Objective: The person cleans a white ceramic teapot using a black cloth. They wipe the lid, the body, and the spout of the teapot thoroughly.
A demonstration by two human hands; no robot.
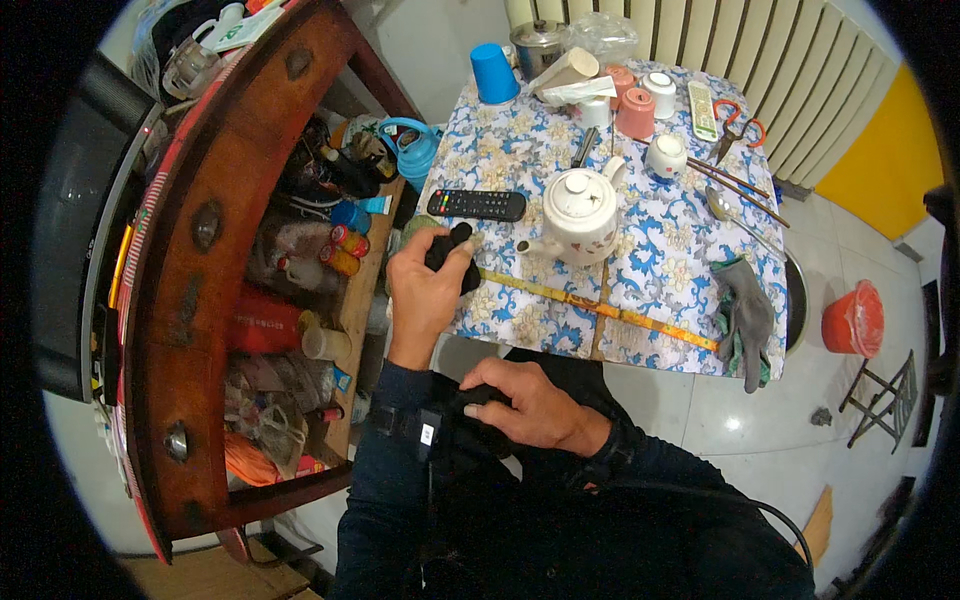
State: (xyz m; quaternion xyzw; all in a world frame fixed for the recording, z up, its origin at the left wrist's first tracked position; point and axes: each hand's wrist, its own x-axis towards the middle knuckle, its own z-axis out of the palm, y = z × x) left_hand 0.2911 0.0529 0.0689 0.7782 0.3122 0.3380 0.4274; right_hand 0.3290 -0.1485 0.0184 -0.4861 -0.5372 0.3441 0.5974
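Observation:
My left hand (420,295) is closed round a dark, bunched black object (455,262) at the table's left edge; its exact kind I cannot make out. From beside that object a yellow-orange strip like a measuring tape (600,308) runs across the table to a grey-green work glove (745,315). My right hand (535,402) is held near my left forearm, in front of the table, with thumb and fingers curled round something dark. Past the left hand lies a black remote control (477,205). A white teapot (580,215) stands to its right.
Upturned cups (635,112), a blue cup (494,75), scissors (733,135), chopsticks (740,180) and a spoon (720,205) crowd the table's far side. A wooden cabinet (200,290) with jars stands left. A red bucket (855,320) and a folding stool (885,400) are right.

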